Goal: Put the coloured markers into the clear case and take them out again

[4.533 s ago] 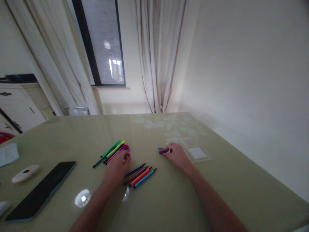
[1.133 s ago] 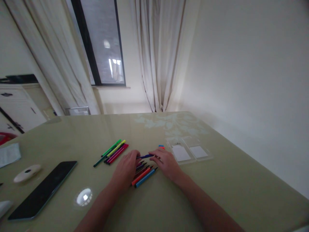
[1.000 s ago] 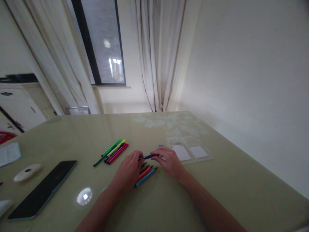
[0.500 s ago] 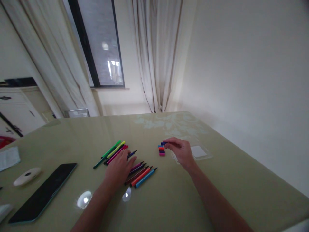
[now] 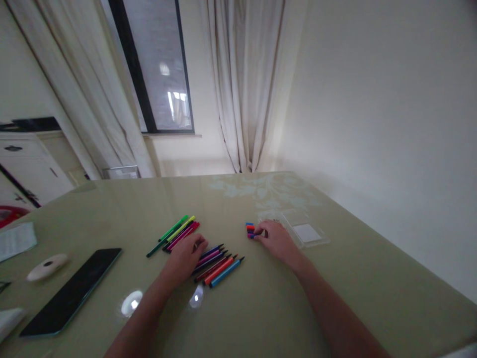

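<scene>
My left hand (image 5: 186, 257) is over the markers, its fingers curled with the tips close together and no marker seen between them. Beside its fingertips lies a row of uncapped markers, with a dark blue marker (image 5: 213, 249) at the far end and a light blue marker (image 5: 227, 272) at the near end. Capped markers (image 5: 178, 231) in green, yellow and pink lie beyond that hand. My right hand (image 5: 278, 242) pinches a dark blue marker cap (image 5: 255, 236) at the near end of a short row of caps (image 5: 250, 228).
A clear plastic case (image 5: 311, 234) lies open behind my right hand. To the left are a black tablet (image 5: 72, 293), a white oval object (image 5: 47, 267) and a sheet of paper (image 5: 17, 241). The table (image 5: 283, 308) runs up to the wall at right.
My left hand has let go of the dark blue marker, which now lies in the uncapped row. My right hand has brought the blue cap from the row's far end to its near end.
</scene>
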A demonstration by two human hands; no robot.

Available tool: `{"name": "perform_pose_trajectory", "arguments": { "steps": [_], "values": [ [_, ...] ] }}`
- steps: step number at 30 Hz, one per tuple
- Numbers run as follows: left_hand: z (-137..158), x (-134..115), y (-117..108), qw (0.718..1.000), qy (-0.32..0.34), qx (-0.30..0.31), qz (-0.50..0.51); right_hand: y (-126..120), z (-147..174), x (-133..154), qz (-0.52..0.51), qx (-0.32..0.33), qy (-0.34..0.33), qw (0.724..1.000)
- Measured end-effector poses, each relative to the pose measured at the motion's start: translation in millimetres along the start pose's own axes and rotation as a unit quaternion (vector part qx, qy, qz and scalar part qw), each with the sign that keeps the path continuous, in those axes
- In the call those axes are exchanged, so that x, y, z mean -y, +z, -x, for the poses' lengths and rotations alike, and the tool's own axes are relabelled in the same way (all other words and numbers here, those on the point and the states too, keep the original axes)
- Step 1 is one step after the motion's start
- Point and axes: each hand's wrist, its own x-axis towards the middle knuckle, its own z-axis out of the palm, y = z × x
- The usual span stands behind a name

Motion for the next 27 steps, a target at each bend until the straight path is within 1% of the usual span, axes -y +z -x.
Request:
{"name": "perform_pose_trajectory", "arguments": {
  "steps": [3,5,8,12,14,16,17,21,22,24,27],
  "values": [
    [-0.2,7.7,-8.5,0.992,-0.059,-0.095,-0.067,7.9,1.7,1.0,0.034,0.032,0.006,0.999],
    [0.7,12.0,-13.3,0.979,-0.102,-0.118,-0.134,12.7,2.3,2.4,0.039,0.031,0.009,0.999],
    [1.8,15.1,-15.5,0.967,-0.123,-0.095,-0.2,19.3,1.8,2.4,0.051,0.004,0.014,0.999],
    [1.7,17.1,-11.8,0.967,-0.11,-0.078,-0.215,23.5,0.6,2.4,0.075,-0.016,0.011,0.997],
    [1.3,17.2,-10.2,0.968,-0.106,-0.075,-0.214,23.7,0.7,6.0,0.071,-0.021,0.004,0.997],
    [0.9,13.7,-9.5,0.974,-0.087,-0.074,-0.198,23.9,1.9,12.9,0.044,-0.029,-0.012,0.999],
    [0.7,9.7,-9.3,0.978,-0.066,-0.074,-0.181,24.3,3.0,17.2,0.02,-0.032,-0.025,0.999],
    [1.8,-19.0,-4.8,0.994,0.046,-0.064,-0.07,26.8,8.7,34.7,-0.106,-0.026,-0.096,0.989],
    [3.0,-27.2,-2.4,0.996,0.061,-0.05,-0.042,27.1,10.0,38.0,-0.13,-0.018,-0.116,0.985],
    [6.5,-41.3,3.1,0.997,0.069,-0.028,0.004,26.7,11.9,42.9,-0.159,-0.011,-0.146,0.976],
    [13.2,-53.9,9.1,0.996,0.087,-0.014,0.016,24.0,13.3,46.0,-0.179,-0.022,-0.161,0.97]
  ]
}}
